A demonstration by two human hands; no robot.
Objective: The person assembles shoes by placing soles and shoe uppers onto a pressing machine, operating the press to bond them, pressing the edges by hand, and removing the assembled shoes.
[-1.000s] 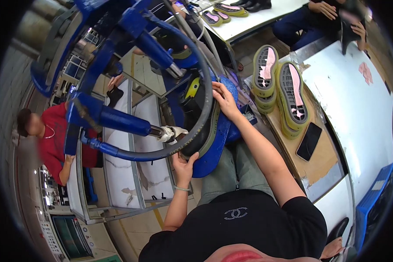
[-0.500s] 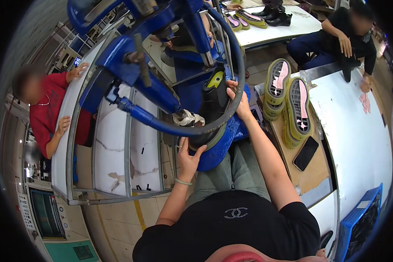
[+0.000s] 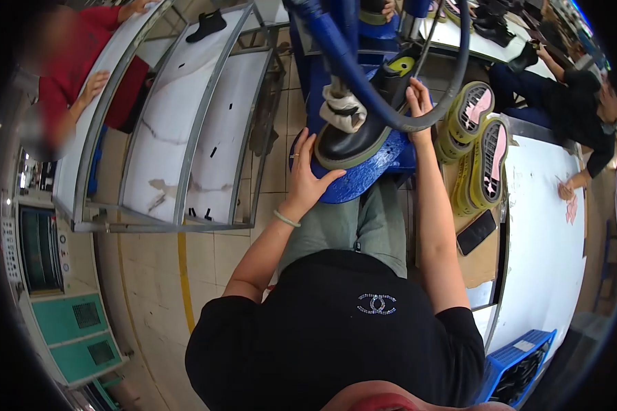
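A black boot (image 3: 346, 142) with an olive-green sole lies on the blue base plate (image 3: 356, 183) of a press, toe towards me. A white cloth-wrapped press pad (image 3: 344, 109) sits over the front of its upper, and a yellow-green piece (image 3: 402, 65) shows at its far end. My left hand (image 3: 306, 179) is beside the toe, thumb and fingers spread, close to the sole edge; whether it touches is unclear. My right hand (image 3: 419, 109) is at the boot's right, near the heel end, fingers stretched out and partly behind a black hose (image 3: 435, 118).
Yellow-green soles (image 3: 492, 164) and a phone (image 3: 476, 233) lie on cardboard at my right. Left stands a metal-framed rack (image 3: 185, 151) with a black boot (image 3: 206, 26). A person in red is beyond it; another in black sits right. A blue crate (image 3: 517, 370) stands lower right.
My view has tilted and shifted. The cloth-wrapped pad, earlier beside the boot, is now over its front. My left hand has spread from the toe, and my right fingers have straightened.
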